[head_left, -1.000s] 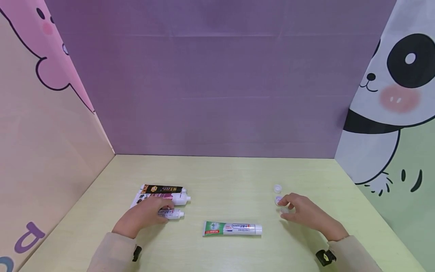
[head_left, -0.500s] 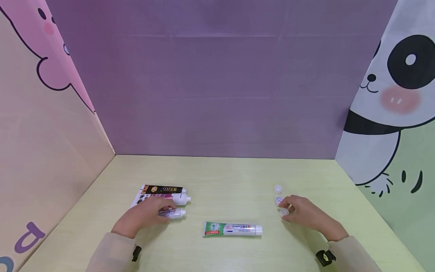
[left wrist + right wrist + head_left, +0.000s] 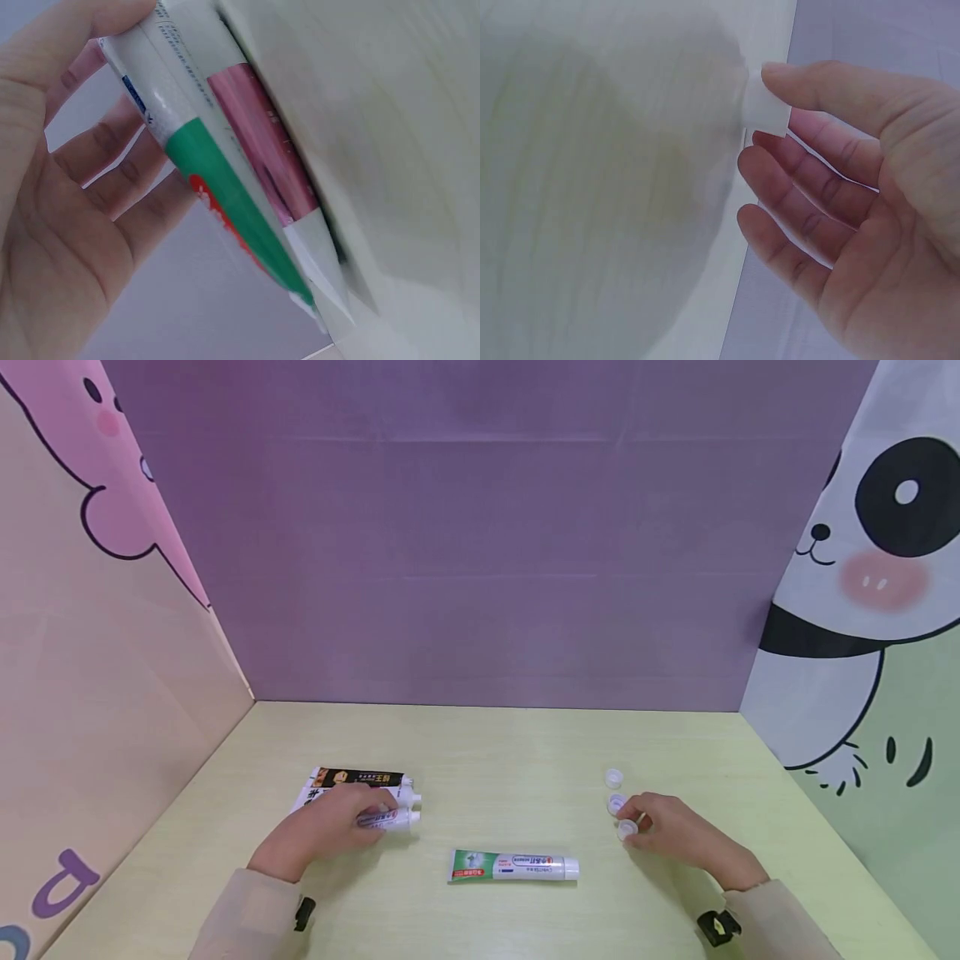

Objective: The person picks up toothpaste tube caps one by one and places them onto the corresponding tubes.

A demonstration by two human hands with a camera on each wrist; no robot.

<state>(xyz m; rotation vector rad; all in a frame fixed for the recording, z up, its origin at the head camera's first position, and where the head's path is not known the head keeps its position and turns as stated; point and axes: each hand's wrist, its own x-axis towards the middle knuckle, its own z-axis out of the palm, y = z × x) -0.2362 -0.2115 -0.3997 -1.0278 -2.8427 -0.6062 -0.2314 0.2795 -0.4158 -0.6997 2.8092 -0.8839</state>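
My left hand [image 3: 326, 828] pinches a white-and-green toothpaste tube [image 3: 393, 819] near its nozzle end, lying beside two other tubes, one white [image 3: 405, 797] and one black-labelled [image 3: 360, 777]. In the left wrist view the gripped tube [image 3: 217, 187] rests against a pink-banded tube [image 3: 262, 142]. My right hand [image 3: 686, 837] pinches a small white cap [image 3: 627, 830] on the table, and the thumb touches this cap [image 3: 766, 107] in the right wrist view. Two more caps, one in the middle [image 3: 616, 803] and one at the back [image 3: 613, 778], stand in line behind it.
Another green-and-white tube [image 3: 513, 866] lies on the table between the hands, nearer the front. A purple panel [image 3: 480, 568] closes off the back of the pale table [image 3: 495, 760], with printed walls on both sides.
My left hand has moved its tube away from me, up close to the other tubes. The right hand has shifted the nearest cap slightly, and it shows more clearly now.
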